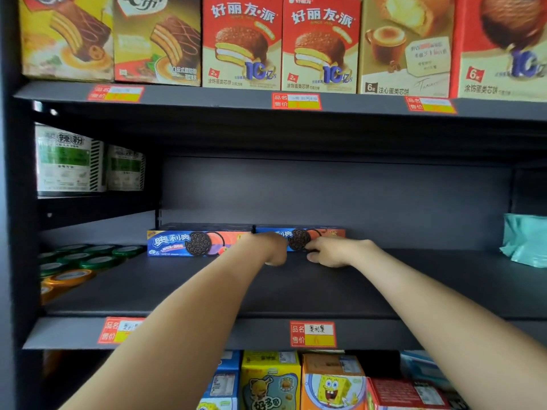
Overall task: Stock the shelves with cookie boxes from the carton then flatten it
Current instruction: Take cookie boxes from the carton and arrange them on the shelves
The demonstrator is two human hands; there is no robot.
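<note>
Reaches over the price-tagged front lip (207, 332) and across the dark, smooth metal shelf (414, 291). Curls the right hand (331, 253) against the front of the right Oreo box (299, 239), lying at the far back; for the left hand (272, 250), fingers hidden, grip impossible to tell. Probably light, stiff, crushable cardboard: best taken by the long edges. Lies end to end with the left Oreo box (189, 242). Leaves open shelf rightward up to the teal packets (524, 244).

Red chocolate-pie boxes (241, 42) line the top row; green-lidded jars (88, 255) crowd the left, a teal packet (524, 244) sits far right (crumpled-looking), SpongeBob boxes (331, 383) stand below.
</note>
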